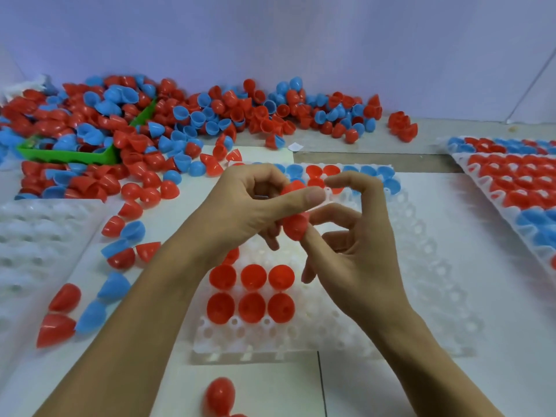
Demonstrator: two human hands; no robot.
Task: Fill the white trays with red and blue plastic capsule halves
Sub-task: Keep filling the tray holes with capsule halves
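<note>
Both hands raised over white tray, left hand and right hand pinching red capsule halves

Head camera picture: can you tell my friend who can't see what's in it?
Two hands, left hand and right hand, hold red capsule halves above a partly filled white tray. Six red halves sit in its near pockets. A big pile of red and blue halves lies behind.
</note>
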